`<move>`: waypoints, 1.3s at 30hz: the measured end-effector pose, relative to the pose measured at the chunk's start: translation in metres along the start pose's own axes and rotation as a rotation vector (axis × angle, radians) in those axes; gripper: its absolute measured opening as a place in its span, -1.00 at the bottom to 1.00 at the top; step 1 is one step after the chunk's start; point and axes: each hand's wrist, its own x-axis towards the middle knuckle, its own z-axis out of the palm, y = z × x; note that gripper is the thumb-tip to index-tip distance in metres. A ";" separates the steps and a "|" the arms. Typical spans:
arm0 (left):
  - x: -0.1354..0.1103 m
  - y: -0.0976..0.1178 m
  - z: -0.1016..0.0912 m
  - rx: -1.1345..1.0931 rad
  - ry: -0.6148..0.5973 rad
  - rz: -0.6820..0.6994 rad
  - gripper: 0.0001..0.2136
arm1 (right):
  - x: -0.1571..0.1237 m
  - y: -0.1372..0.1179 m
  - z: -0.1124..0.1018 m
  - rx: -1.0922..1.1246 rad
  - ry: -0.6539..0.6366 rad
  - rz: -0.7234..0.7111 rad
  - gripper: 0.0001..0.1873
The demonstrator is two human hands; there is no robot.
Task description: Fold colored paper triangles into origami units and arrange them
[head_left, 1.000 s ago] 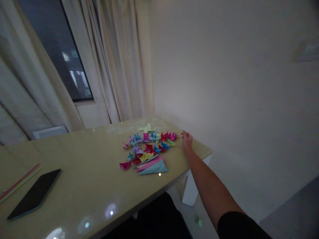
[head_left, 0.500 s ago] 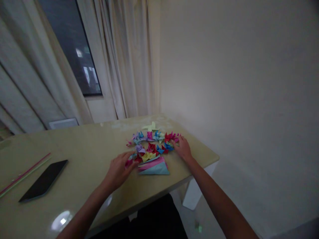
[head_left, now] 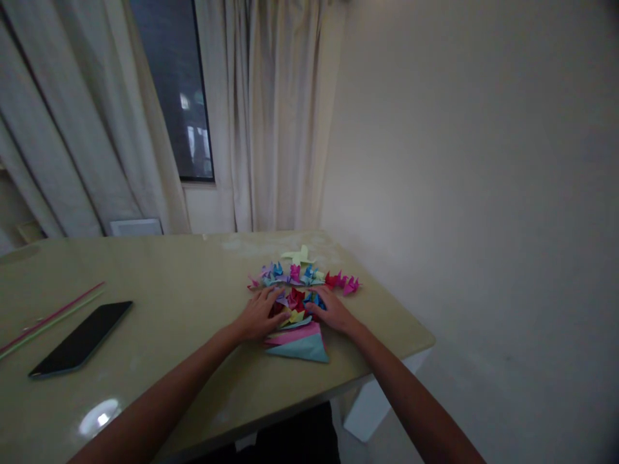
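Note:
Several small origami figures with pointed tips, in red, yellow, purple and blue, form a near cluster (head_left: 295,299) on the table. My left hand (head_left: 264,312) rests against the cluster's left side, fingers spread and curved round it. On the other side my right hand (head_left: 331,308) touches the blue figures, its thumb and fingers apart. Both hands hide part of the cluster. A back row of origami figures (head_left: 294,274) runs behind them, ending at the right in pink ones (head_left: 351,285). In front lie folded paper pieces (head_left: 300,348) in pink and light blue.
A pale green cross-shaped paper (head_left: 298,256) lies behind the back row. At the left are a black phone-like slab (head_left: 82,338) and two thin sticks, pink and green (head_left: 53,320). The table (head_left: 193,277) meets a wall at the right; curtains (head_left: 271,129) hang behind.
My right hand has moved left and nearer, from the back row's pink end to the near cluster. My left hand has shifted right and the cluster is squeezed narrower. The view has turned slightly.

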 end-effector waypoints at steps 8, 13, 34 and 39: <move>0.030 0.001 0.006 -0.035 -0.004 0.138 -0.29 | 0.024 -0.006 0.012 -0.019 -0.064 -0.035 -0.26; 0.003 0.004 -0.014 0.052 0.174 0.177 -0.46 | -0.002 -0.026 -0.012 -0.128 0.097 -0.017 -0.32; -0.027 0.057 0.000 0.200 -0.239 0.342 -0.66 | -0.037 -0.081 -0.008 -0.440 -0.148 -0.234 -0.89; 0.033 0.047 -0.081 -0.005 -0.143 0.312 -0.69 | 0.039 -0.104 -0.054 -0.251 0.038 -0.257 -0.72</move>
